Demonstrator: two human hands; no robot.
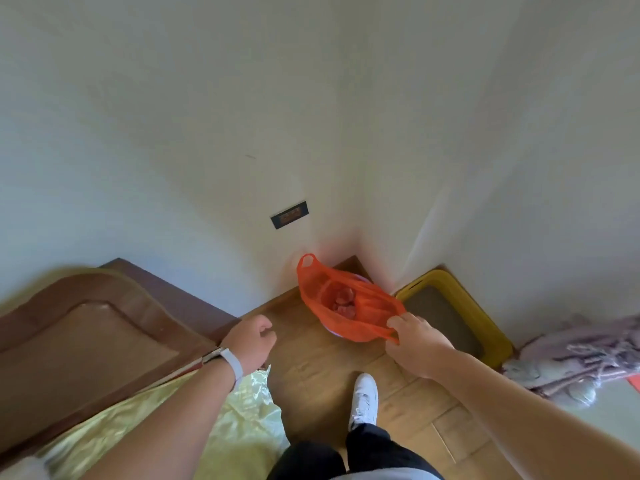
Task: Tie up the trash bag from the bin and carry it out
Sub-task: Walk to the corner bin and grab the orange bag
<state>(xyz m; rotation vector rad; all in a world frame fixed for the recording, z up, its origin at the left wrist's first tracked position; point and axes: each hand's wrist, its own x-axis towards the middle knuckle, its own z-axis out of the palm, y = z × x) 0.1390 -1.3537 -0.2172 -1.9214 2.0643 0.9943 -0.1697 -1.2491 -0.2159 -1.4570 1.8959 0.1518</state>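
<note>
Fingers of the right hand pinch the near handle of the orange trash bag, which sits open in a pale bin on the wooden floor in the wall corner. Its far handle stands free. The left hand, with a white wristband, hovers empty to the bag's left, fingers loosely curled. A yellow tray lies just right of the bag, a bed to the left.

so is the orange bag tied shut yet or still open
Still open: the orange bag gapes, trash visible inside, far handle loop free; the right hand pinches only the near handle.
</note>
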